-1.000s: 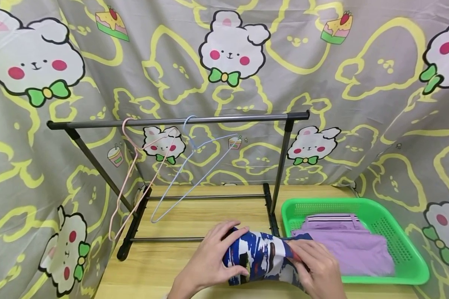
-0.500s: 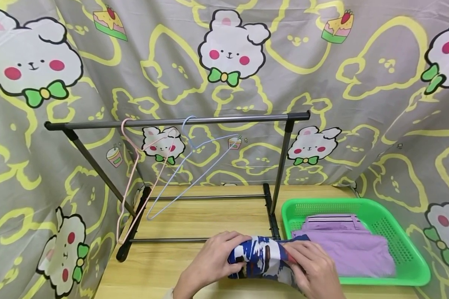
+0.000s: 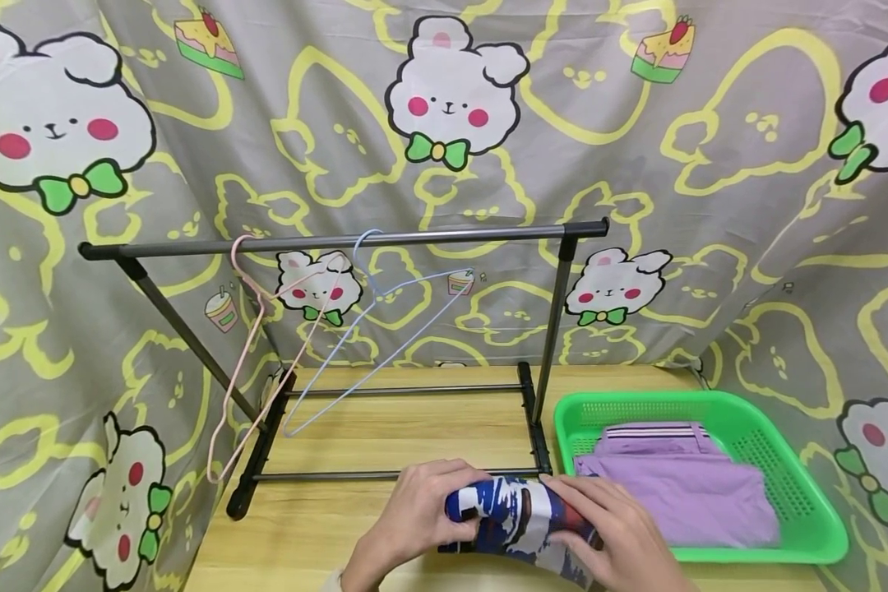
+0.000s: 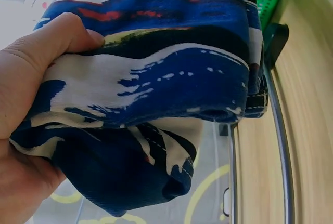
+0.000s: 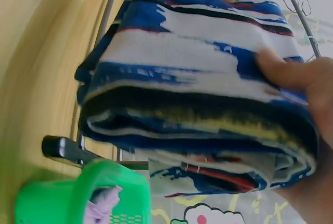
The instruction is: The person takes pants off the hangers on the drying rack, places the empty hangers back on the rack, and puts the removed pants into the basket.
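A folded garment point(image 3: 514, 514) with blue, white, black and red streaks is held between both hands above the front of the table. My left hand point(image 3: 425, 514) grips its left end, thumb on one face and fingers on the other; in the left wrist view a dark blue layer of the garment point(image 4: 182, 86) hangs loose below the thumb. My right hand point(image 3: 617, 526) pinches the right end, its thumb pressed on the cloth. Layered folds of the garment point(image 5: 171, 68) face the right wrist camera. Fingers behind the cloth are partly hidden.
A dark metal rack point(image 3: 414, 238) stands on the wooden table point(image 3: 311, 534), with a pink hanger point(image 3: 255, 329) and a light blue hanger point(image 3: 373, 304) on its bar. To the right, a green basket point(image 3: 821, 526) holds folded lilac clothing point(image 3: 681, 493). A patterned curtain point(image 3: 562, 181) surrounds the table.
The garment has been lowered slightly and its left end tipped, with both hands still gripping it. The right fingers have straightened more over the cloth. The pink and blue hangers have swung a little.
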Demonstrator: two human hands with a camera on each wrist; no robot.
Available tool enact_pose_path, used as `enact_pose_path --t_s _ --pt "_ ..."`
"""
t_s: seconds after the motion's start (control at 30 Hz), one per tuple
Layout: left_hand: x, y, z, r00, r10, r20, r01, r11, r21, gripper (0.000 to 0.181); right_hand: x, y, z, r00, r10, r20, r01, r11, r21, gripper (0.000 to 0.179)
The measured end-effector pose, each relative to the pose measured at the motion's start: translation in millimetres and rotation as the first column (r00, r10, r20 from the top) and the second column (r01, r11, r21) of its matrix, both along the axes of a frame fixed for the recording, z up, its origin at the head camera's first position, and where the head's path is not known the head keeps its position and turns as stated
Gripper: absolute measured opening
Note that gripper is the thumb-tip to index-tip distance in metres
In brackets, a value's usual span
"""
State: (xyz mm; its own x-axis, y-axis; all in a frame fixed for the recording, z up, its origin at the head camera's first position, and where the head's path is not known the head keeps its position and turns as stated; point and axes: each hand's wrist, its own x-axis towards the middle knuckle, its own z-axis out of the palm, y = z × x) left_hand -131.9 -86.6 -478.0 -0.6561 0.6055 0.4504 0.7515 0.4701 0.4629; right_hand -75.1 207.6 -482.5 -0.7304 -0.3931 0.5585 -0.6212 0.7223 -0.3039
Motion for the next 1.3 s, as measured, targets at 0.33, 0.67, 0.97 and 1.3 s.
enact_pose_path --t_s 0.33,0.67,0.97,1.3 --pt "0.3 5.8 6.0 0.998 -0.033 -0.052 0.031 0.998 -0.047 0.046 1.4 13 11.7 0.974 0.026 0.224 -0.052 0.992 0.112 0.086" --pt "-5.4 30.9 24.2 0.996 -0.056 -0.073 0.05 0.996 -0.079 0.052 -4.1 44 22.9 0.997 0.046 -0.057 -0.041 0.994 0.096 0.056" --pt "-20.0 71.5 32.1 0.984 -0.127 -0.127 0.108 0.983 -0.149 0.06 -2.6 79 39.4 0.995 -0.042 -0.095 0.054 0.99 0.13 0.068" --pt "-34.6 126.9 22.8 0.969 -0.182 -0.165 0.138 0.96 -0.245 0.07 -2.9 125 38.1 0.98 -0.133 -0.146 0.143 0.988 0.064 0.072"
